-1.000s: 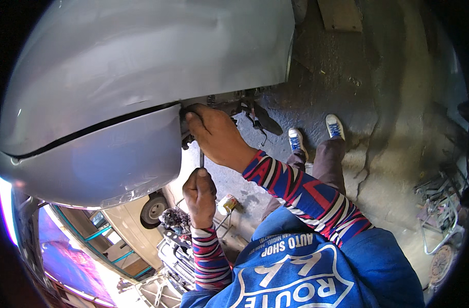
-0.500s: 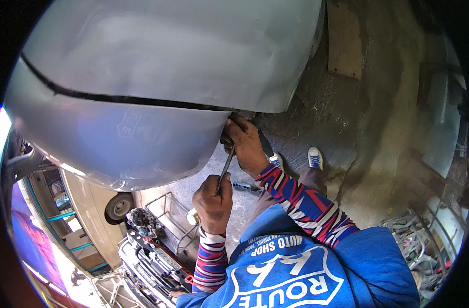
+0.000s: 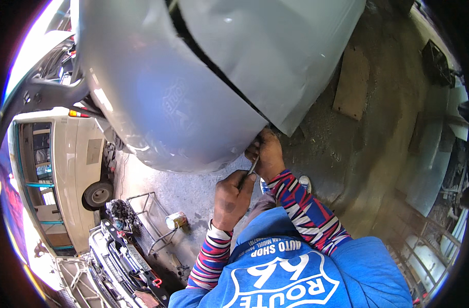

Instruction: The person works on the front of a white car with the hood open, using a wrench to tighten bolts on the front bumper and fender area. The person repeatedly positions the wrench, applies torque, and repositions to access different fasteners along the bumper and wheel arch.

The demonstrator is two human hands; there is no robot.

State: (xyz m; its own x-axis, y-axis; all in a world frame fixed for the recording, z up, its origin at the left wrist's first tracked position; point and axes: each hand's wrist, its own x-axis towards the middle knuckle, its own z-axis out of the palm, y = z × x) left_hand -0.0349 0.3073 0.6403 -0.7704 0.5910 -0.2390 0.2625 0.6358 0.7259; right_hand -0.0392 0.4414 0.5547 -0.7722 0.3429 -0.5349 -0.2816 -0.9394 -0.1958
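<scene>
A silver-grey car body panel [image 3: 152, 97] curves in front of me, parted by a dark seam from a second grey panel [image 3: 265, 56]. Below the seam's lower end, my left hand [image 3: 231, 201] is closed in a fist around a thin metal rod-like tool [image 3: 254, 165]. The tool slants up toward my right hand [image 3: 269, 155]. That hand is bent at the panel's lower corner, its fingers curled by the tool's upper end. Whatever the right fingertips pinch is hidden by the hand and the panel edge.
A beige van [image 3: 80, 159] stands at the left. Near it are a metal frame rack [image 3: 147, 226], a tin can [image 3: 176, 220] and stacked car parts [image 3: 119, 262]. A flat brown board [image 3: 351, 84] lies on the floor at the right, with metal racks [image 3: 424, 256] beyond.
My view has turned, so the panels appear rotated and the hands sit farther right in the picture. Both hands stay at the panel corner with the tool between them.
</scene>
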